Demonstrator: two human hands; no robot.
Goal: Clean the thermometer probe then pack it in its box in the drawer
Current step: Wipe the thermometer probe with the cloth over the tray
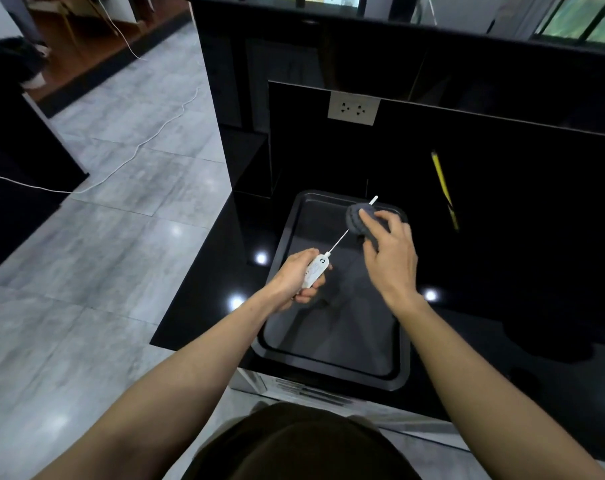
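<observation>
The left hand [296, 278] is clenched round the white plastic handle of the slim thermometer with its thin metal probe [316, 270], which is held above the shallow black rectangular metal tray [287, 244] and angled away towards the far right. The grip is far back on the handle, which I judge leaves the whole needle free for wiping. The right hand [389, 251] pinches a grey folded cleaning cloth [358, 221] round the far part of the needle, fingers curled over the pad; the white tip pokes out just beyond the cloth. Working over the tray probably keeps any drips off the glossy black countertop [204, 306] (a sensible habit on a surface that shows every mark).

A yellow and black pen-like stick [443, 188] lies on the counter, well apart to the right of the tray. A white double wall socket [353, 109] sits on the dark panel at the far side.

The handle shows a small round dark mark near the needle end; no lettering on it can be read. Neither the box nor an open drawer is in view, so packing is not yet begun.
</observation>
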